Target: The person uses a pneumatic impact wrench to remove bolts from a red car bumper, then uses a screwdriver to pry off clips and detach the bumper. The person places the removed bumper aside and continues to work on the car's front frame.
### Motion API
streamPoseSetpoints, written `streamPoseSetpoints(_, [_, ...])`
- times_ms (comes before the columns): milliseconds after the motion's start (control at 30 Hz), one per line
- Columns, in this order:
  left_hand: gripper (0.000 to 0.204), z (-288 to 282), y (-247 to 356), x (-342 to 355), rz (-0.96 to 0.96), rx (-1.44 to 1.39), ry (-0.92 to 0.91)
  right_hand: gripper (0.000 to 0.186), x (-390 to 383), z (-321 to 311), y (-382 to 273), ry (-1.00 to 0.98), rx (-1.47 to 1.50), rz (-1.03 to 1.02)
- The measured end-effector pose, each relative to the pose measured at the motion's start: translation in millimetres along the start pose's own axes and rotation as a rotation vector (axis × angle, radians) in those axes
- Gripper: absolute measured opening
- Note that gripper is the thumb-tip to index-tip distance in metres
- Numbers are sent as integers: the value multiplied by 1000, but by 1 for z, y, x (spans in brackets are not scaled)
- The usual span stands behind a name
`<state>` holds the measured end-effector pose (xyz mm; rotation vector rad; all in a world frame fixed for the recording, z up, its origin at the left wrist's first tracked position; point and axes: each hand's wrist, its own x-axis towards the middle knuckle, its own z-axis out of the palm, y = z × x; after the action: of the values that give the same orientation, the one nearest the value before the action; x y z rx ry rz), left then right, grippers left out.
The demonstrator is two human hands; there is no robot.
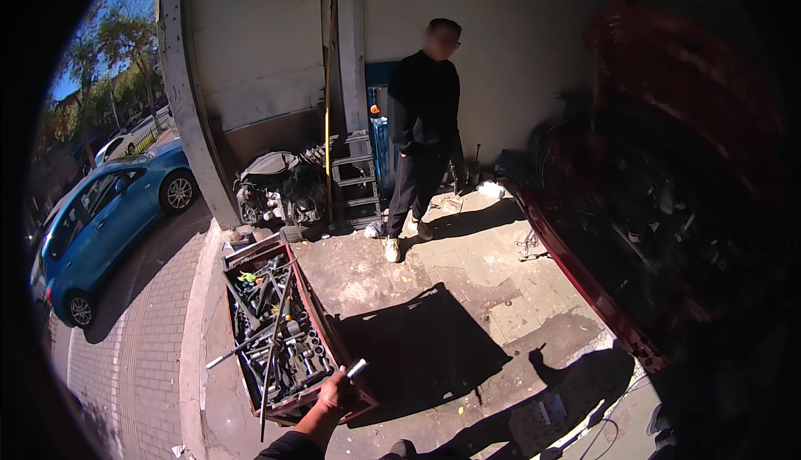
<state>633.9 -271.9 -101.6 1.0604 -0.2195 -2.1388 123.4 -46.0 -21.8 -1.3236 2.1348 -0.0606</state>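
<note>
Left hand [336,391]: yours, dark-sleeved, reaching in from the lower edge; fingers closed around a metal tool [357,368].
Metal tool: silver, one short end showing beyond your fist, pointing up and right; the rest hidden in your grip. Located at the near right corner of the toolbox [329,320]; whether your hand touches the corner, you cannot tell from this view.
Right hand: outside your view; grip cannot be told.
Toolbox: red-walled, open, long, set at a slant before you and crowded with mixed tools.
Sockets [315,350]: several, along the right side of the load.
Dark bar [269,376]: long, lying over the load, one end jutting past the near edge toward you.
Silver bar [225,358]: jutting over the left wall.
Person [425,101]: dark clothes, pale shoes, standing beyond the toolbox.
Stepladder [355,180]: leaning near the wall, between the person and a heap of parts [284,193].
Blue car [121,218]: outside, to your left.
Red car [576,280]: to your right, hood raised, largely in shade.
</note>
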Motion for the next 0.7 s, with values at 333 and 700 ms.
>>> streamPoseSetpoints(333, [39,-108,25,-15,571,-256,699,56,-66,21,67,14,67,17])
streamPoseSetpoints(700, [19,-212,110,19,574,-181,780,65,-129,188,91,-46,116,132])
